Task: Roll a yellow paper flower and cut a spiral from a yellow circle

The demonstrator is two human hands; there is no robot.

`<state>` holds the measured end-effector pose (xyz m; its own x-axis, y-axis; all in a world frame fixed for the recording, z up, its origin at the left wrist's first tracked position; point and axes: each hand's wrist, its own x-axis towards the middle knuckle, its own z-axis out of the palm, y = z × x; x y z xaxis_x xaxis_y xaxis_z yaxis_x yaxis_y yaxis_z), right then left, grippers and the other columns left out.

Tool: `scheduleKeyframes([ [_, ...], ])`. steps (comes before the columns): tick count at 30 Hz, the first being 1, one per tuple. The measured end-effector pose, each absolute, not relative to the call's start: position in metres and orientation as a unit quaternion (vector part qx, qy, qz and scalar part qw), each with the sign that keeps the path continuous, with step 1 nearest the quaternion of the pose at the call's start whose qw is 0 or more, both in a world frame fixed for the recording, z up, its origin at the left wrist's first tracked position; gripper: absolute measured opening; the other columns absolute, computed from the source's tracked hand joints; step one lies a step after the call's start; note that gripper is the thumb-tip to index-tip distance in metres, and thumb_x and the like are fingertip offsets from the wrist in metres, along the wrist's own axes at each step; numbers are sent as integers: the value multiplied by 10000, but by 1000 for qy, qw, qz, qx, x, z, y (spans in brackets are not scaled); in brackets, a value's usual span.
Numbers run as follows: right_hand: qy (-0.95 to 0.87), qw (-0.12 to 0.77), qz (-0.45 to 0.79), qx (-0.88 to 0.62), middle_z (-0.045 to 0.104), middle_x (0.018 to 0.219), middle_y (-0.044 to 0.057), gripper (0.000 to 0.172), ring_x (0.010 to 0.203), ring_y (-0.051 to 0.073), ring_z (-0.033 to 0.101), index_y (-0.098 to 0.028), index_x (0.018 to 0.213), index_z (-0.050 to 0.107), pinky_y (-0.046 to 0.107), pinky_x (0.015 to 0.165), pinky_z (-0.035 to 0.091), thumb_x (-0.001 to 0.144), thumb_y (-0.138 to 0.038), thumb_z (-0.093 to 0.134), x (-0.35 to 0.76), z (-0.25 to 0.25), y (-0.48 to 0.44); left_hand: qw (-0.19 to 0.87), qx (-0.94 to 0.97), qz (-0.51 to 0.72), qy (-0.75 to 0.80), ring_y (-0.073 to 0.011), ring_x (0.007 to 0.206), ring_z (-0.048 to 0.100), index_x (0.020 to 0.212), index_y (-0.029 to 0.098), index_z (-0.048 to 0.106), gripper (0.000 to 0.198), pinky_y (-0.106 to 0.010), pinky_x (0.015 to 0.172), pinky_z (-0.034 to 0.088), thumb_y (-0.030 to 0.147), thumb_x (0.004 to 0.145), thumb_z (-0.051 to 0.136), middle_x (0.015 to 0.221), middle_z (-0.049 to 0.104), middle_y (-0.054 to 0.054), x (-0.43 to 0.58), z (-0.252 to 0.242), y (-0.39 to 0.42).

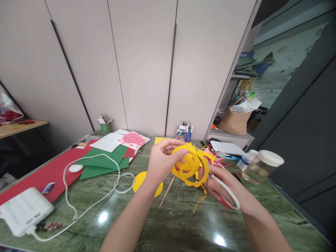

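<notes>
My left hand [163,158] pinches a yellow paper spiral [187,174] between thumb and fingers, above the table. The spiral's cut rings hang loosely apart, and one ring with a wavy edge reaches over to my right hand [223,179]. That hand is closed around scissors [229,193] with white and red handles; their blades are mostly hidden behind the paper. A thin yellow paper strip [200,203] dangles below my right fingers. Partly behind my left wrist, a yellow paper disc [139,180] lies on the table, with a wooden stick [166,193] beside it.
Red paper [51,172], green paper [105,161] and a white charger [27,210] with a looped cable lie left. A pink-dotted card [134,140] and a pen holder [184,133] are at the back. Paper scraps [217,161] and a lidded jar [258,171] stand right.
</notes>
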<state>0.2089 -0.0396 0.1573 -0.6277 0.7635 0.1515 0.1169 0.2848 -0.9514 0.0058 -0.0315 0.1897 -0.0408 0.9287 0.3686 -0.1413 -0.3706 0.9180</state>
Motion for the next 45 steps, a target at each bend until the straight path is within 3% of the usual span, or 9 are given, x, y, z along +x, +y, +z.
scheduleKeyframes([
  [18,-757,233,510,-336,347,585,-62,402,443,50,259,-174,796,497,175,376,195,812,-575,516,216,169,-41,406,572,592,396,-64,427,526,783,194,683,160,-208,452,444,280,653,718,716,690,-14,-10,196,-31],
  [24,-785,216,473,-335,401,624,-40,441,493,69,310,-173,785,505,187,414,237,800,-614,495,216,173,-42,413,600,546,413,-74,440,539,779,203,689,155,-195,451,430,293,656,720,599,647,7,-20,199,-34],
  [30,-789,183,469,-352,398,588,-47,377,455,66,293,-175,849,521,187,398,224,852,-548,469,214,173,-44,402,630,511,426,-101,457,562,765,218,709,140,-206,454,429,321,670,700,509,605,14,-25,202,-37],
  [38,-795,158,466,-356,438,648,-33,344,485,67,328,-183,852,516,178,414,257,854,-525,483,215,175,-46,405,653,476,427,-98,441,554,735,208,714,103,-174,365,357,281,680,666,506,620,-2,-24,204,-38],
  [45,-808,139,452,-351,385,581,-44,407,497,82,315,-184,762,500,190,420,232,828,-586,477,217,171,-43,437,659,447,418,-98,463,582,720,216,717,78,-179,422,440,254,665,675,587,666,-16,-30,205,-39],
])
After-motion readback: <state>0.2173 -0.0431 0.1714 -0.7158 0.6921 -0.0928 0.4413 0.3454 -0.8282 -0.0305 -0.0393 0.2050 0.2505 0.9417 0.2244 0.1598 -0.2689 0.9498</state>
